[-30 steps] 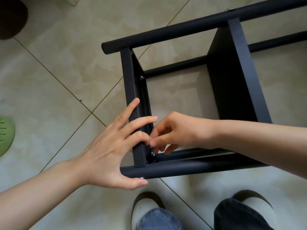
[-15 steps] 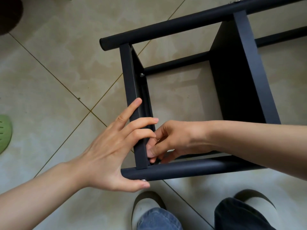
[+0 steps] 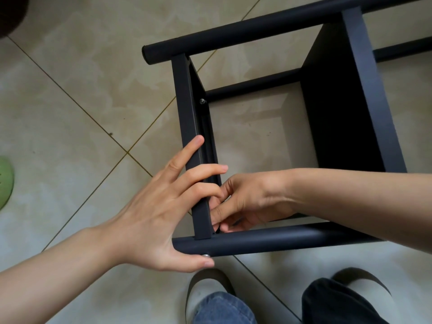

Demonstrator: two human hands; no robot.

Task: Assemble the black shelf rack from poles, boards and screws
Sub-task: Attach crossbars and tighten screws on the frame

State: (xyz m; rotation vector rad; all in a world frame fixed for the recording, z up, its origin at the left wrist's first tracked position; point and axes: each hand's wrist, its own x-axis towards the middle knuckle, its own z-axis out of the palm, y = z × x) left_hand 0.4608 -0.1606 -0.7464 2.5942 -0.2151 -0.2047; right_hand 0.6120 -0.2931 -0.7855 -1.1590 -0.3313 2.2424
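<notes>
The black shelf rack lies on its side on the tiled floor. My left hand point(image 3: 149, 216) grips its end board point(image 3: 187, 108), fingers over the board's edge and thumb under the near pole point(image 3: 280, 242), beside a silver screw head point(image 3: 205, 255). My right hand point(image 3: 247, 199) reaches inside the frame and pinches a small fastener at the inner corner where board meets pole; the fastener itself is hidden by the fingers. Another screw point(image 3: 202, 101) shows higher on the board's inner face. A second board point(image 3: 346, 101) stands further right, under the far pole point(image 3: 233, 31).
My two feet in light shoes point(image 3: 205, 293) point(image 3: 364, 288) stand just below the near pole. A green slipper point(image 3: 4, 181) lies at the left edge and a dark round object point(image 3: 11, 12) at the top left. Bare tile stretches to the left of the rack.
My right hand has moved down from beside the board into the inner corner by the near pole. My left hand has kept its hold.
</notes>
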